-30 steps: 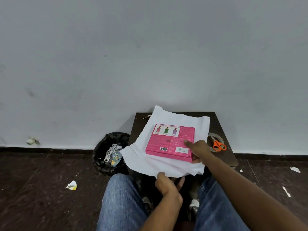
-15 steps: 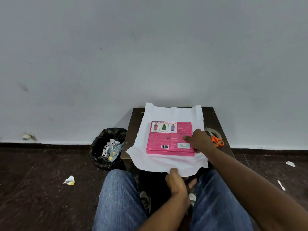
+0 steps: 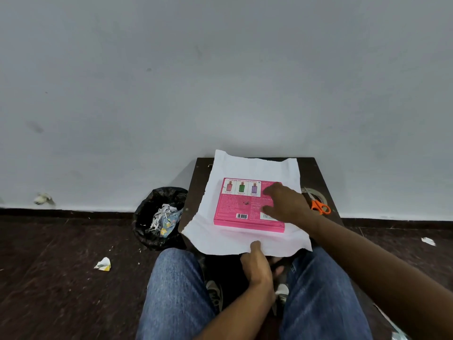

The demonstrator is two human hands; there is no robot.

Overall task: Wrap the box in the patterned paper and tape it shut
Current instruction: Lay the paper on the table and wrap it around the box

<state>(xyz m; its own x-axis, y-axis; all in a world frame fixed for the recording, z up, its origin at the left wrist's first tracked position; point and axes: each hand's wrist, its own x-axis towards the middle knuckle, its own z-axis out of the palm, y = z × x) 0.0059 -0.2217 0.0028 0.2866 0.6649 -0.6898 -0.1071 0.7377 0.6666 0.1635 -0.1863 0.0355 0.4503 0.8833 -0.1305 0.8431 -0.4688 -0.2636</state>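
Note:
A flat pink box (image 3: 241,204) lies on a sheet of paper (image 3: 245,165) whose white side faces up, spread over a small dark table (image 3: 312,173). My right hand (image 3: 284,203) rests flat on the box's right half, fingers spread. My left hand (image 3: 256,262) pinches the paper's near edge, which hangs over the table's front, thumb on top. The paper's patterned side is hidden.
Orange-handled scissors (image 3: 320,207) and a roll of clear tape (image 3: 316,193) lie on the table to the right of the paper. A black bin (image 3: 157,217) with paper scraps stands left of the table. Scraps (image 3: 103,263) lie on the dark floor. A grey wall stands behind.
The box and paper have been turned square to the table. My right hand moved from the box's near right corner up onto its top face. My left hand kept its pinch on the paper's edge.

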